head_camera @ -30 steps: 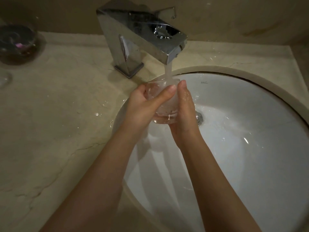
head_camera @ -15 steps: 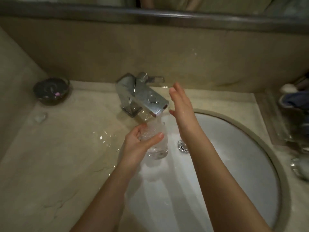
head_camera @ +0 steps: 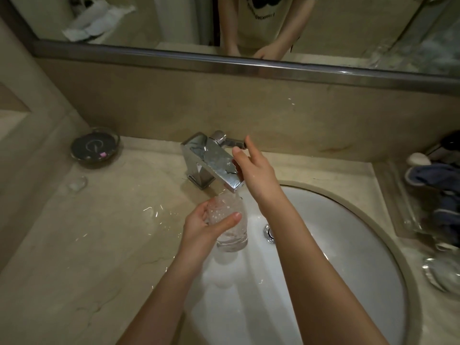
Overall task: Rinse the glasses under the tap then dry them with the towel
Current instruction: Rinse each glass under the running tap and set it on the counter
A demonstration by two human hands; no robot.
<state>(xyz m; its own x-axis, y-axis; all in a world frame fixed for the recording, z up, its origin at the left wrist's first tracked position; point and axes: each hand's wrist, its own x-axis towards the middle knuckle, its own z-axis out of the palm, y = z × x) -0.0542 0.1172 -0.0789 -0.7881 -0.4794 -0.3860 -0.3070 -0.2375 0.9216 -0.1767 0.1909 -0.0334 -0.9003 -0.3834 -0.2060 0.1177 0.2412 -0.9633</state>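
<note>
- We stand at a beige marble desk [head_camera: 82, 245] with a white oval sink [head_camera: 348, 245] set into it; a mirror [head_camera: 174, 18] runs along the wall above, and splashes of water lie on the stone left of the basin.
- The chrome tap [head_camera: 211, 163] sits at the rear rim of the sink, its spout reaching out over the basin so that runoff falls inside the bowl.
- Our left hand [head_camera: 206, 227] grips the glass [head_camera: 230, 224], thumb across the near side and fingers curled round the far side. The glass stands upright, mouth up, directly below the spout and above the basin — a position that takes the stream and keeps overflow off the desk.
- Water and bubbles show inside the glass; we judge the rinse step to be in progress or near its end.
- Our right hand [head_camera: 254, 170] holds nothing. Its fingers are spread and extended, the fingertips at the tap lever [head_camera: 234, 143] behind the spout; contact with the lever looks likely but we cannot confirm it. We judge the purpose to be control of the flow.
- At the right edge of the desk lies a dark blue cloth [head_camera: 438, 175] — possibly the towel, though we cannot tell.
- A dark round dish [head_camera: 94, 148] rests at the far left corner, well apart from the work.
</note>
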